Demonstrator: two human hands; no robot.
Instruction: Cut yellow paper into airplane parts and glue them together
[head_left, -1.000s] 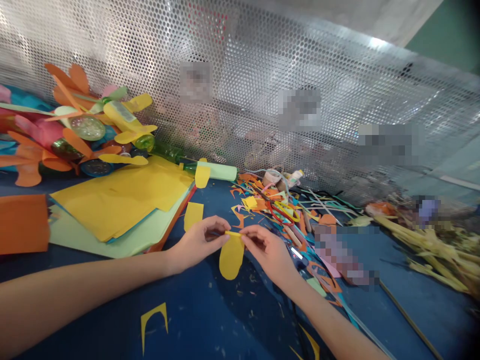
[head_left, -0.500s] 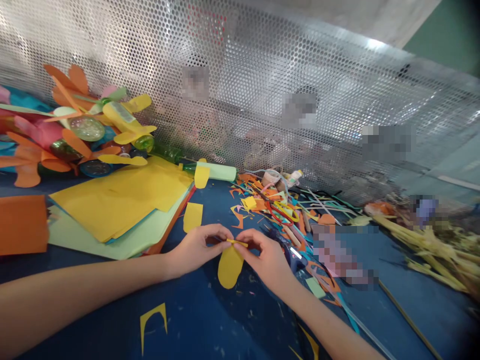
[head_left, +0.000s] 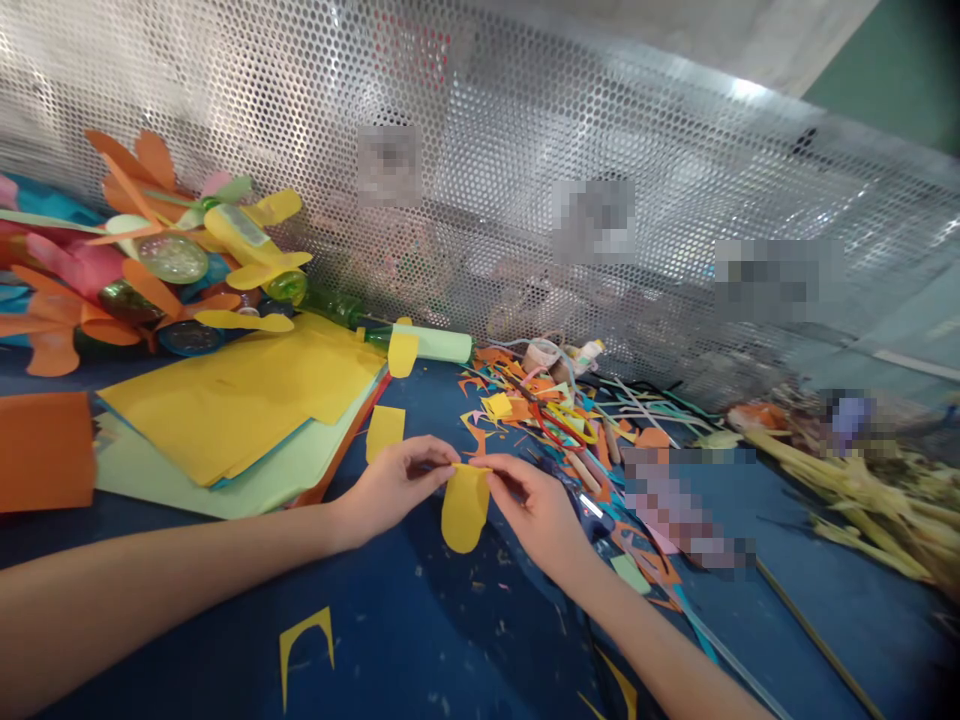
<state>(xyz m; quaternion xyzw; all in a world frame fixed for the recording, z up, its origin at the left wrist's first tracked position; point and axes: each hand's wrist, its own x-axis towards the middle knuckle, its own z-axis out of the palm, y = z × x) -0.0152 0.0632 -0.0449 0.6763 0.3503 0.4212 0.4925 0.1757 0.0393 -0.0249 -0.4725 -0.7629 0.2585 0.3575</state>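
Between my two hands hangs a yellow paper petal [head_left: 465, 512], its rounded end pointing down toward me. My left hand [head_left: 401, 485] pinches the upper left corner with thumb and fingertips. At the opposite corner, my right hand [head_left: 536, 505] pinches the straight top edge. Both hands are above the blue tabletop [head_left: 360, 640]. Just beyond my left hand lies a yellow paper piece [head_left: 386, 432], and farther back another yellow petal [head_left: 403, 350] rests against a green bottle wrapped in pale green paper [head_left: 442, 343].
Stacked coloured paper [head_left: 247, 400] lies at left, with paper-petalled bottle flowers [head_left: 172, 260] behind. Paper scraps, red-handled scissors [head_left: 555, 425] and a glue gun [head_left: 589, 500] clutter the right. A yellow offcut [head_left: 304, 635] sits in front. Perforated metal sheeting [head_left: 487, 150] rises behind.
The petal's top edge, folded over between my fingers before, now looks straighter and flatter. My hands and the petal have risen slightly in view.
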